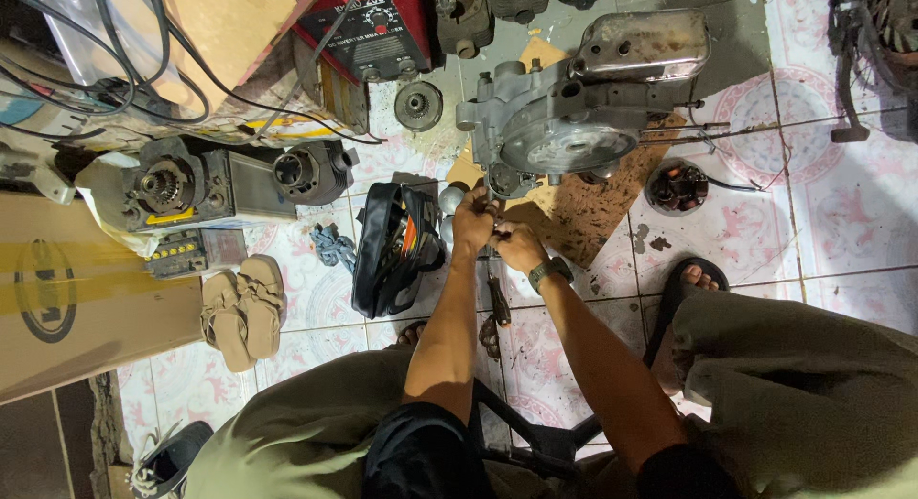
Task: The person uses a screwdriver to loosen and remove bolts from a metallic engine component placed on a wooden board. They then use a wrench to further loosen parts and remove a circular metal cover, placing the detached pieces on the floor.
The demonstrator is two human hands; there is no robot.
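Both hands clench together on a small metal part at the lower edge of a grey cast-metal engine casing (564, 126): left hand (472, 222), right hand (519, 246). The casing rests on stained cardboard (588, 207) on the tiled floor (841, 231). A slip could likely pinch fingers.

Whatever the left hand (473, 222) and right hand (517, 247) grip is hidden inside the fingers, too small to tell. The engine casing (564, 117) has its lower end covered by the hands. The red machine (378, 26), cardboard box (67, 298) and black shoe (167, 461) are cut off by the picture's edges.
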